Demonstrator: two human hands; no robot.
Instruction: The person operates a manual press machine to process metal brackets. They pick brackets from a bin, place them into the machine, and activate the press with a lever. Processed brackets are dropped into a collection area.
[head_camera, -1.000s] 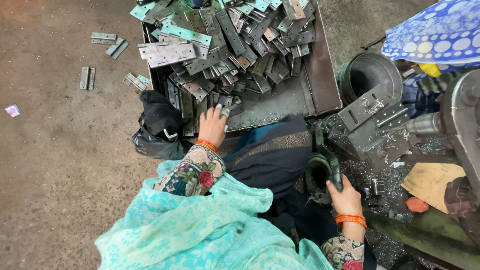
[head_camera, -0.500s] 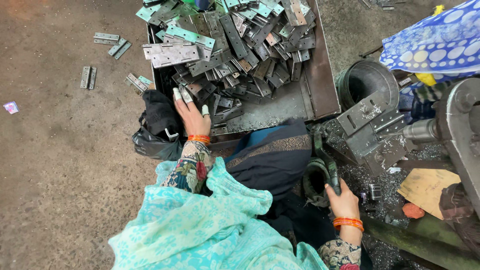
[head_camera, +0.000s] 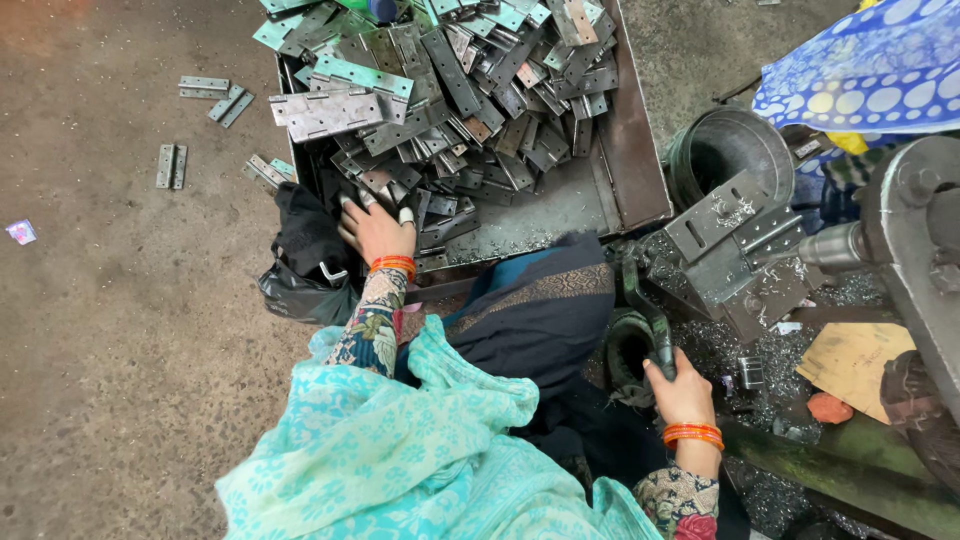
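My left hand (head_camera: 376, 228) reaches into the near left corner of a metal tray (head_camera: 632, 150) heaped with flat metal hinges (head_camera: 450, 90). Its fingers are spread over the hinges there; whether it grips one is hidden. My right hand (head_camera: 680, 385) is closed on the dark lever handle (head_camera: 648, 315) of a machine. The lever runs up toward a steel clamp fixture (head_camera: 735, 245) on the machine.
Several loose hinges (head_camera: 205, 100) lie on the concrete floor left of the tray. A black bag (head_camera: 300, 265) sits at the tray's near left corner. A metal bucket (head_camera: 725, 155) stands right of the tray. Metal shavings (head_camera: 700, 345) cover the machine bed. Blue patterned cloth (head_camera: 870, 75) hangs top right.
My left hand has slid left along the tray's near edge into the hinge pile. My right hand has stayed on the lever.
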